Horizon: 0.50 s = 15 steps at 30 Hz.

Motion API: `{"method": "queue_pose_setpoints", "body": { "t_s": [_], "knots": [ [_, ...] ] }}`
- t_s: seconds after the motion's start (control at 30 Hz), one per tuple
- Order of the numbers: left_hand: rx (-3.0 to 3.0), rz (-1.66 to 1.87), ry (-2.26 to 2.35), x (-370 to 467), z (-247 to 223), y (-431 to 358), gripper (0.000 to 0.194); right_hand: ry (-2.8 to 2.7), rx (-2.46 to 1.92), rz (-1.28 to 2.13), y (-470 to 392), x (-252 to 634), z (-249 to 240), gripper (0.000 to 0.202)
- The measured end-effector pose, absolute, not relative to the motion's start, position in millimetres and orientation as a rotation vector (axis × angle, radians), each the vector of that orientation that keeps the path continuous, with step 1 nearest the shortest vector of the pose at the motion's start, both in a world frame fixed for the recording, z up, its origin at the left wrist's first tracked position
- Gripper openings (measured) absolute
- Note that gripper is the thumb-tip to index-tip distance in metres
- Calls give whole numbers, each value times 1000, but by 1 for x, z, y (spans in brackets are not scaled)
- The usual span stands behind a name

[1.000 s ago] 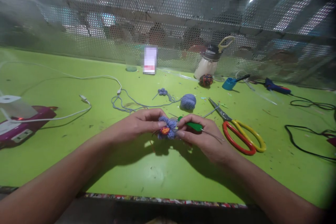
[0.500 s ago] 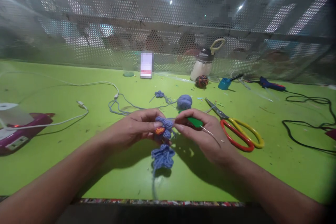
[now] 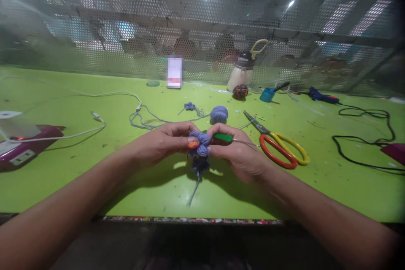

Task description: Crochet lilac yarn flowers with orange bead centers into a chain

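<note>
Between both hands is a blue-violet crocheted flower (image 3: pixel 202 144) with an orange centre. My left hand (image 3: pixel 169 141) pinches its left side, the thumb by the orange part. My right hand (image 3: pixel 232 152) is closed around a crochet hook with a green handle (image 3: pixel 223 137), its metal shaft pointing right across the hand; thumb and finger also touch the flower's right edge. Below hangs a second blue-violet crocheted piece (image 3: pixel 200 163), partly shaded, with a yarn tail. Behind the hands sit a ball of blue-violet yarn (image 3: pixel 219 114) and a small crocheted flower (image 3: pixel 189 106).
Scissors (image 3: pixel 283 149) with red and yellow handles lie right of my right hand. Farther back stand a phone (image 3: pixel 174 72), a bottle (image 3: pixel 241 74), a multicoloured yarn ball (image 3: pixel 240 92), a blue pot (image 3: pixel 267 95) and a glue gun (image 3: pixel 322 95). A purple power strip (image 3: pixel 38 145) lies left.
My right hand has closed in on the flower, and the hook's shaft now lies flatter. The hanging second piece has risen and turned, now close beneath the flower. The view has tilted slightly.
</note>
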<state>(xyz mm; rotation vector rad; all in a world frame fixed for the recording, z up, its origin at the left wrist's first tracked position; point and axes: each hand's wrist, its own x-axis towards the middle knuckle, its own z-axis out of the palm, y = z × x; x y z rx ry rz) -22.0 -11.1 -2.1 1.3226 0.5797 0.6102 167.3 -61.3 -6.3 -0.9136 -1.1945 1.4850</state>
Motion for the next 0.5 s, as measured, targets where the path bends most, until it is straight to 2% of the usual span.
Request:
{"method": "queue_pose_setpoints", "body": {
  "t_s": [0.23, 0.5],
  "knots": [
    [1239, 860, 632, -26, 11, -11, 7, -1412, -1054, 1097, -57, 172, -13, 12],
    [1021, 1262, 533, -63, 52, 3, 15, -1467, -1100, 975, -48, 170, -25, 10]
  ]
}}
